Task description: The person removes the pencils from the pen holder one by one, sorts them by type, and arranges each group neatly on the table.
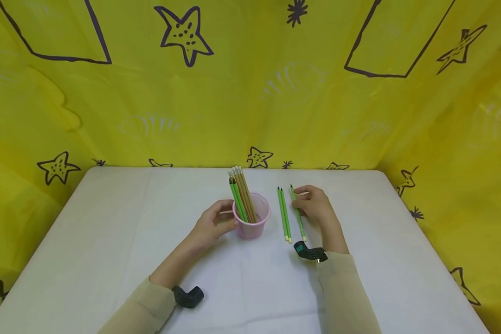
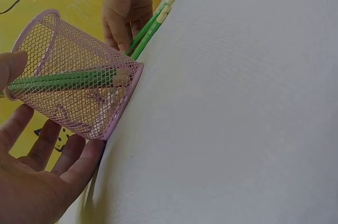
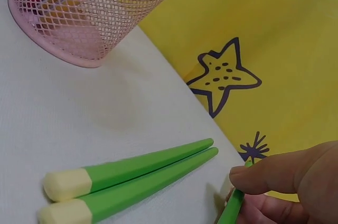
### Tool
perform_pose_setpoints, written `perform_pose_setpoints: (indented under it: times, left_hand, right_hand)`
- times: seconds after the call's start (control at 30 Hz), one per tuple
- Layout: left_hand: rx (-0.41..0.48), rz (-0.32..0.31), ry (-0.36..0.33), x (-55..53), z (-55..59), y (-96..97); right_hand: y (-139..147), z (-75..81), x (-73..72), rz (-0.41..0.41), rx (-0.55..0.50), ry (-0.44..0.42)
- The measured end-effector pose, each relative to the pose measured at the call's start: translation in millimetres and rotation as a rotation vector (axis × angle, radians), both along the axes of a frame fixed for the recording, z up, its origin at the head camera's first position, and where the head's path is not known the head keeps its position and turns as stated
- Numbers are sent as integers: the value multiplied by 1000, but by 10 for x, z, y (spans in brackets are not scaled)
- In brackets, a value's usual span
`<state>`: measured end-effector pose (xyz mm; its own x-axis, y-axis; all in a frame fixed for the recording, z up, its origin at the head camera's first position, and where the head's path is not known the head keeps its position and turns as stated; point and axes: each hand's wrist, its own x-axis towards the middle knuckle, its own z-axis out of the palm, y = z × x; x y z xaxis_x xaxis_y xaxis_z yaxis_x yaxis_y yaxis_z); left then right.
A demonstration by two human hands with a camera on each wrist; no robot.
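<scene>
A pink mesh pencil cup (image 1: 250, 231) stands on the white table. My left hand (image 1: 210, 226) grips its left side, thumb near the front of the rim and fingers curved round the mesh, as the left wrist view shows. Several pencils (image 1: 245, 195) lean to the left in the cup, some green with dark points up, others wood-toned. My right hand (image 1: 316, 205) pinches a green pencil (image 3: 231, 211) between thumb and fingers, its dark point facing the far side. Between that hand and the cup, two green pencils (image 1: 284, 213) lie side by side, pale ends toward me.
The white tabletop (image 1: 183, 195) reaches a yellow curtain (image 1: 217, 106) with star and fish drawings at the back and sides. Black wrist cameras (image 1: 188, 297) sit at both beige sleeves (image 1: 346, 292).
</scene>
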<state>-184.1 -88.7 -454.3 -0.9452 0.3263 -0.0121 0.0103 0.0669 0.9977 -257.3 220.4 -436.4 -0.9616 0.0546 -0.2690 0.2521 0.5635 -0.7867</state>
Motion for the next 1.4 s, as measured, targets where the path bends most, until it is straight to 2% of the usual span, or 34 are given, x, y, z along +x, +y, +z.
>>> perform_pose_setpoints:
  times: [0.33,0.77,0.9,1.0,1.17,1.4]
  left_hand:
    - [-12,2,4,-13,-20,-7]
    - [-8,9,-9,-6,14,8]
    - [-4,7,-10,3,13,8]
    - [-6,1,1,-4,20,9]
    - [-3,3,11,-14,33,9]
    - [-10,-3,-1,-5,7,6]
  right_hand:
    - [-32,0,-11,13,60,24]
    - [-52,37,-2,8,84,9]
    - [-89,78,2,8,76,33]
    - [-126,153,6,13,35,96]
    - [-242,332,57,54,-115,199]
    - [-571,495,222,167,-314,302]
